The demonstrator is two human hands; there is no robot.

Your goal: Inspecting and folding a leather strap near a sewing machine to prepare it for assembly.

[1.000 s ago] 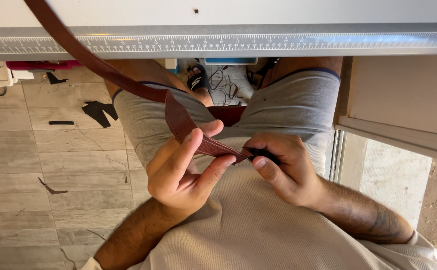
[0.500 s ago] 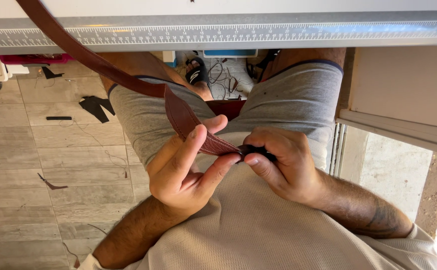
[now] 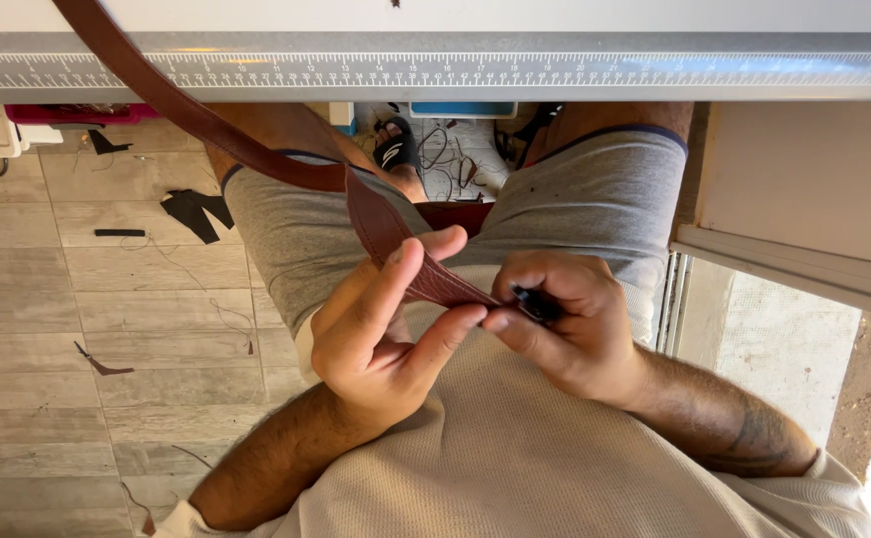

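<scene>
Below the ruler (image 3: 555,70): left hand (image 3: 381,334) pinching brown leather strap (image 3: 256,159); right hand (image 3: 565,324) closed around small black tool (image 3: 535,302).

Grey wood-look tile floor (image 3: 47,299), white table edge with ruler strip (image 3: 455,70), sunlit wall (image 3: 784,349)

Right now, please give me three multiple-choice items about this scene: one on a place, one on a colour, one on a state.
1. Where does the leather strap come from?
A. the table edge at upper left
B. the floor
C. a drawer at right

2. What colour is the strap?
A. black
B. reddish brown
C. white

3. What is the left hand doing?
A. resting flat
B. pinching the strap's end
C. hanging free

Answers:
1 A, it runs down past the ruler.
2 B, its whole length is brown.
3 B, thumb and fingers close on it, while the right hand grips a small dark tool.
</scene>
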